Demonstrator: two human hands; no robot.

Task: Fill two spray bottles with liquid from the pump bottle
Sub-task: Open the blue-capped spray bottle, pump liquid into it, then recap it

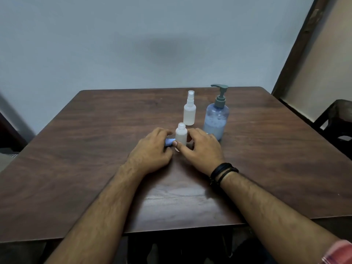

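Frosted open bottle (pixel 181 136) upright on the worktop (pixel 76 149); my right hand (pixel 202 149) curls round it, left hand (pixel 152 149) pinches a blue cap (pixel 169 142) beside it.

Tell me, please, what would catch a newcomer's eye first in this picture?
Both hands meet at mid-table around a small uncapped spray bottle: the right hand grips it, while the left hand holds a small blue piece beside it. Behind stand a capped spray bottle and, right of that, the blue pump bottle.

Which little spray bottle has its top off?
The near spray bottle between the hands is open; the far spray bottle beside the pump bottle keeps its sprayer.
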